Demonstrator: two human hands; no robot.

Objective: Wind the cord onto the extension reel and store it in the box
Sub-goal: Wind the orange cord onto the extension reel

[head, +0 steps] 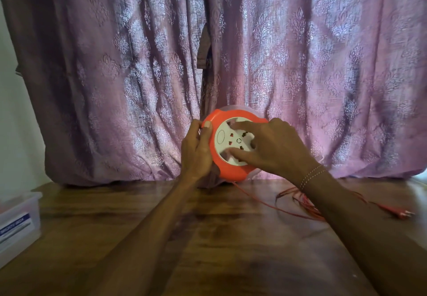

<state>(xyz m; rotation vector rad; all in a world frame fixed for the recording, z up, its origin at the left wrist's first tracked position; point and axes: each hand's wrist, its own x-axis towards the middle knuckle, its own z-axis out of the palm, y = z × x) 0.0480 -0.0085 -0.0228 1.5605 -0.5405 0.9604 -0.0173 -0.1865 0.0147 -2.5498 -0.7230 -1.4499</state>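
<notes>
The left hand (pixel 196 150) grips the orange extension reel (pixel 233 170) rim to steady it upright, while the right hand's (pixel 275 147) spread fingers press the white hub (pixel 225 138) to wind in the slack red cord (pixel 272 206).

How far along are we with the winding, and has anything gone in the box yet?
Done: nothing clearly finished. In hand: the left hand grips the orange rim of the reel, held up off the table; the right hand has fingers on its white face, seemingly to turn it. Left: a loose tangle of red cord with its plug lies on the table, and the box sits apart at far left.
</notes>
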